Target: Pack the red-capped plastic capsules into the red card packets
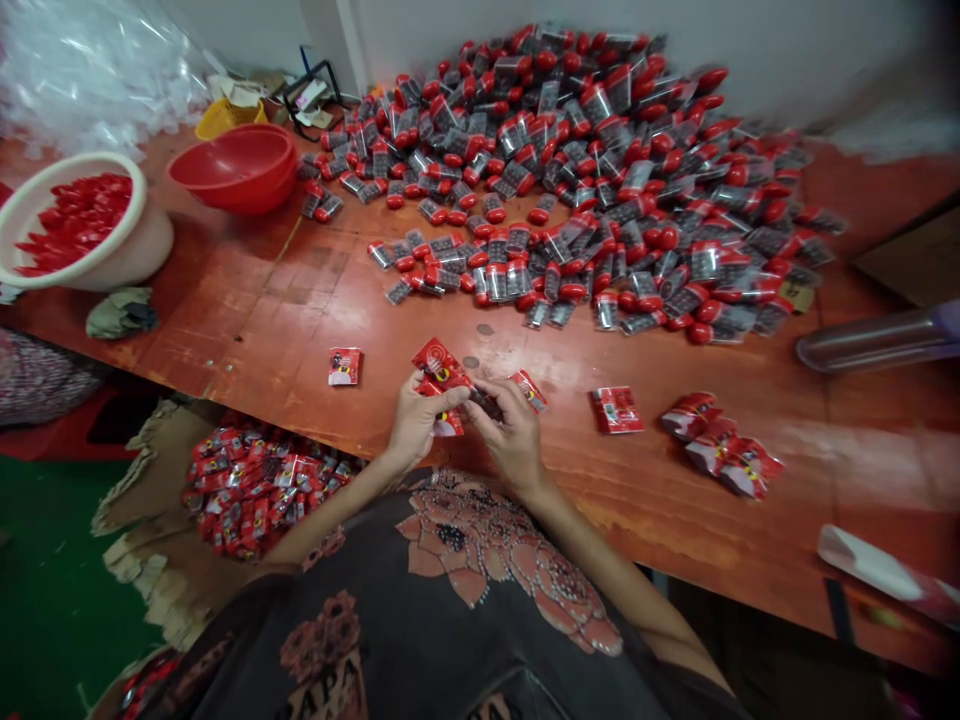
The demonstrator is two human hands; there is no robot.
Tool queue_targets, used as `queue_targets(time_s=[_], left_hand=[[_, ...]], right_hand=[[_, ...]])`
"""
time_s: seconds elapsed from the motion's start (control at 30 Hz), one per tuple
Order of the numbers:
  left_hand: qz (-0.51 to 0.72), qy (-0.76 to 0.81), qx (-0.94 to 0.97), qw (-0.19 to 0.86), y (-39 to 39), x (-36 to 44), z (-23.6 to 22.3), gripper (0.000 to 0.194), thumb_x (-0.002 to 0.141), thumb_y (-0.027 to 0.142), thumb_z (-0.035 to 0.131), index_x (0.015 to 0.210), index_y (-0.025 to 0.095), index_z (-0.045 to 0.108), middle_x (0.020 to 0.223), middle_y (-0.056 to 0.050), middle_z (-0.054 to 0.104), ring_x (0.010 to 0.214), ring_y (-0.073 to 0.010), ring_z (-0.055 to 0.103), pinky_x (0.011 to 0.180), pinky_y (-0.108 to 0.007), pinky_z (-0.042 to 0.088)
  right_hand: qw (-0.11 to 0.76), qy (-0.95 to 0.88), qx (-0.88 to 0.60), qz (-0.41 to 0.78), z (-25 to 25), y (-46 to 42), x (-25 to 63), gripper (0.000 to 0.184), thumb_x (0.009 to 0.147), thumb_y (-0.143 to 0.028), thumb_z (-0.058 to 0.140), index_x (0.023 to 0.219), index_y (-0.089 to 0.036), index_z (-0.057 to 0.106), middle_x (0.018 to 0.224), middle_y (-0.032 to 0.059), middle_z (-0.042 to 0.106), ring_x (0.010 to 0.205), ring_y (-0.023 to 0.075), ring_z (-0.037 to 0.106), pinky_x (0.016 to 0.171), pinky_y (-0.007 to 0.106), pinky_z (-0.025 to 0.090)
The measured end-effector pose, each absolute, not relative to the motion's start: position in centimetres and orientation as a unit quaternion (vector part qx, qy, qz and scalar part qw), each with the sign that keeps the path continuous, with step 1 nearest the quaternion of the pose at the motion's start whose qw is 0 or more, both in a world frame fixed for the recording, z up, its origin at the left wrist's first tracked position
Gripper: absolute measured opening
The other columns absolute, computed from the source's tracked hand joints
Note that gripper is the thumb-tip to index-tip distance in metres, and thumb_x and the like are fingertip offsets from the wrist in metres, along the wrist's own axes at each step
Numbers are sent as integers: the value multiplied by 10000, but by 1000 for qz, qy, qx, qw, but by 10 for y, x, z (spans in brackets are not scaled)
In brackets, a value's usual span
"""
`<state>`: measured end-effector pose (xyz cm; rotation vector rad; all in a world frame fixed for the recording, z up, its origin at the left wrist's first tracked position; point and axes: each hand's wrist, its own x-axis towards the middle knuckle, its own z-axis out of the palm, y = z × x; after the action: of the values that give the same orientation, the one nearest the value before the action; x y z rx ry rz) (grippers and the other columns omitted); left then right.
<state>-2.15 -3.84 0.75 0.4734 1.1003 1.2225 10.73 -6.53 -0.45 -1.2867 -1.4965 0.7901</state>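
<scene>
A small sachet (345, 366) lies on the surface (277, 320), left of both hands. Left hand (414, 420): closed, pinching a red packet (439, 362), whose long axis slants down rightward. Right hand (514, 425): closed on a dark piece (486, 402), nearer the packet's lower-right end.

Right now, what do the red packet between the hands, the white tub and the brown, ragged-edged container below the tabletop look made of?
Red packet: probably thin printed plastic film, from its slight shine and flat edges; foil possible. White tub: likely moulded plastic, smooth with a thick rounded rim. Brown container: apparently matte cardboard, judging by its stiff, torn edges.
</scene>
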Motion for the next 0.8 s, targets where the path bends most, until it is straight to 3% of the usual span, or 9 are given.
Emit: queue_targets(time_s=[0.1,0.27,0.43,0.63,0.8], left_hand=[[520,497,216,661,-37,-22,7,441,475,190,892,843,161,651,776,-3,718,661,-131,650,692,-267,509],[483,491,227,689,-35,-25,5,443,478,188,897,855,144,669,781,-20,720,651,-130,652,691,-272,518],[482,488,227,691,-35,-33,1,455,532,269,887,918,146,680,713,3,673,603,-112,631,588,-233,499],[486,494,263,672,-35,-31,9,419,592,339,862,924,147,692,630,33,613,517,-64,521,487,-183,421],[485,507,276,656,-33,-22,12,408,550,327,885,860,142,695,785,-38,709,628,-114,610,542,-215,472]], right_hand=[[495,-602,-534,328,-8,-67,106,244,891,-265,611,1133,-276,643,990,38,634,938,191,605,808,366,514],[518,-489,-538,452,-16,-67,105,248,874,-336,619,1113,-273,639,1037,37,653,929,187,628,819,374,540],[531,-388,-529,535,-10,-63,110,302,838,-363,635,1123,-267,607,954,21,668,717,148,636,682,337,573],[529,-369,-528,553,-5,-62,111,308,807,-373,663,1088,-252,632,928,22,660,717,152,634,654,333,582],[538,-417,-523,513,-5,-65,108,264,779,-341,709,1026,-255,670,983,21,663,840,164,640,772,339,559]])
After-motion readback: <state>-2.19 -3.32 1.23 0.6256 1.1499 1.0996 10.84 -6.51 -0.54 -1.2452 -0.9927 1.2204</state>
